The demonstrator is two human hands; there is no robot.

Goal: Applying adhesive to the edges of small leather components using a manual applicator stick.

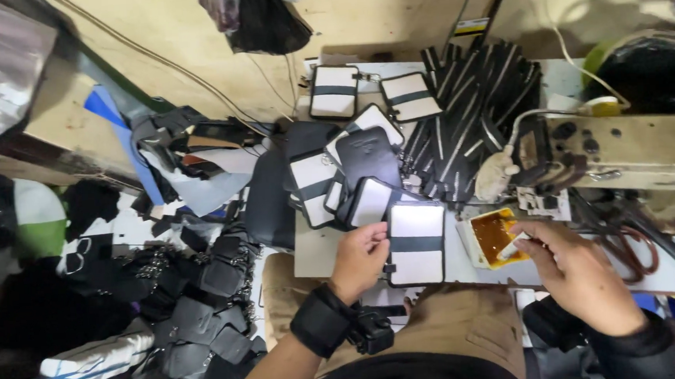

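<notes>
Hands closed: left [360,260] gripping black-banded white pouch [416,242], right [573,273] pinching white stick [510,247] over orange glue tray [493,236].

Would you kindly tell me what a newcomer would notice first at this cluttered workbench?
First, the left hand at centre holds a white pouch with a black band upright on the bench edge. To its right, the right hand dips a small white stick into a shallow tray of amber glue. Behind them, similar pouches and a fan of black straps crowd the bench.
</notes>
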